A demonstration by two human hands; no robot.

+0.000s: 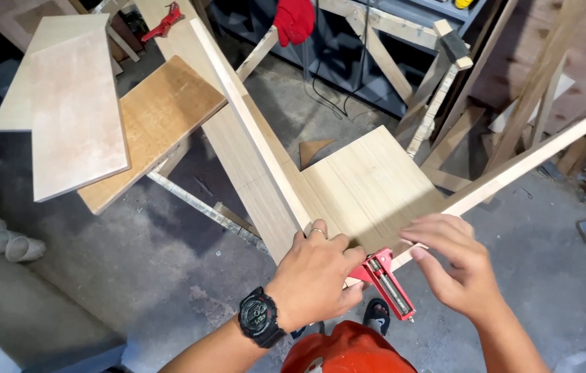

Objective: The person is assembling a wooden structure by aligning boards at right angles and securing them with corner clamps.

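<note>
Fingers of the left hand [315, 273] are curling over the corner where two long wood strips [251, 131] [528, 162] are meeting, thumb pressing the red corner clamp [388, 282]. The clamp is already sitting on the joint; whether it is tightened cannot be told. The right hand [455, 266] is resting loosely spread fingers on the right strip, above the pale plywood panel [369, 186].

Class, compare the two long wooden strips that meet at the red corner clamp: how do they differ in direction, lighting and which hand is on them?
The left strip runs up and left from the red corner clamp; the right strip runs up and right. The left hand presses by the left strip's end; the right hand rests on the right strip. The right strip looks brighter. Both are pale, straight and narrow.
</note>
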